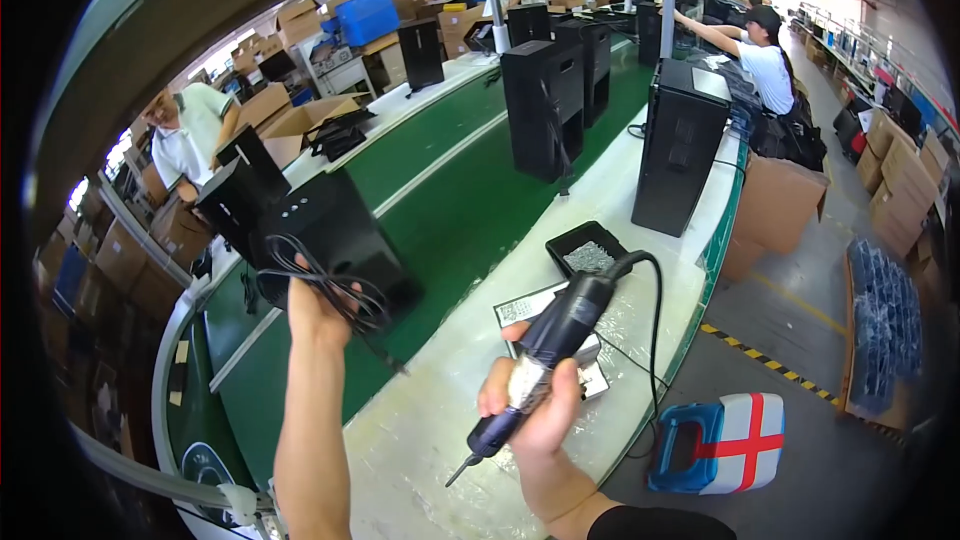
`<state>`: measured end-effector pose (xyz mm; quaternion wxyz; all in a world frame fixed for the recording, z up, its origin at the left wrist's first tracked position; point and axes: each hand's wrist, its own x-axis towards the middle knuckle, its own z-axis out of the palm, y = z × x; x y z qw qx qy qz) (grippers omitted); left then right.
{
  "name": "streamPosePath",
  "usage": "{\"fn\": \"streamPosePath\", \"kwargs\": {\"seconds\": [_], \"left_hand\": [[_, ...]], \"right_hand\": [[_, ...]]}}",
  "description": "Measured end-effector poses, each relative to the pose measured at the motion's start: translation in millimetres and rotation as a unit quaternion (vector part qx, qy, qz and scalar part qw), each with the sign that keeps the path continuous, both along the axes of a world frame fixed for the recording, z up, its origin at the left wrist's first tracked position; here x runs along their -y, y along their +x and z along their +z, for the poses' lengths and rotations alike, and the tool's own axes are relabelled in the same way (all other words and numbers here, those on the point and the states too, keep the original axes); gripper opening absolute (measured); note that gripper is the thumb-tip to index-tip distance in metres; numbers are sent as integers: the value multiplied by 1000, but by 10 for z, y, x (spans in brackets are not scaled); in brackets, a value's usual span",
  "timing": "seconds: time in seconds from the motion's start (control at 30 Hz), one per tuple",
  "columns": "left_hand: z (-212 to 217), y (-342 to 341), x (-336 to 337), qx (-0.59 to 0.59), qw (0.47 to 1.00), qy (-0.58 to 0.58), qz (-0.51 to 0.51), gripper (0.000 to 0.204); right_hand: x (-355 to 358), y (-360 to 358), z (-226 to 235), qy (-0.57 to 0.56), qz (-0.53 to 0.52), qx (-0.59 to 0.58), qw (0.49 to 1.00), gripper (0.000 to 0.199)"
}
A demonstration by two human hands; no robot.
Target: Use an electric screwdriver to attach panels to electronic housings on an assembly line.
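Observation:
My left hand (pixel 318 312) is closed around a loose coil of black cable (pixel 372 305), up against a black box-shaped cabinet (pixel 335 225) on the green conveyor. A plug end of the cable dangles toward the white work surface. In my right hand (pixel 545 405) is a black electric screwdriver (pixel 565 325), its thin bit tilted down to the left. The tool's cord (pixel 658 315) loops off to the right. Beyond the screwdriver sits a black tray (pixel 566 241) of small silvery screws. A printed white sheet or box (pixel 515 310) lies partly hidden behind the tool.
The green conveyor (pixel 440 185) carries more black cabinets (pixel 540 110). Another cabinet (pixel 680 150) stands on the plastic-covered work surface (pixel 450 420). At right are a cardboard box (pixel 775 210) and a stool with a red cross (pixel 740 440). Co-workers are at left (pixel 190 130) and far right (pixel 765 70).

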<state>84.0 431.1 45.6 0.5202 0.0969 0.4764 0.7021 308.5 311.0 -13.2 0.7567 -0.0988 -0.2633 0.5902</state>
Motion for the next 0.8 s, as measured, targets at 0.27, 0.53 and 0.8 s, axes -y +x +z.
{"fn": "streamPosePath", "kwargs": {"seconds": [0.27, 0.53, 0.8], "left_hand": [[157, -706, -799, -147, 985, -53, -75, 58], [-472, -736, -550, -330, 938, 23, -108, 34], [-2003, -501, 1981, -878, 476, 30, -44, 47]], "right_hand": [[-191, -124, 0, 46, -41, 1, 998, 43], [-305, -75, -92, 16, -27, 9, 999, 39], [-331, -187, -121, 17, -4, 55, 998, 43]]}}
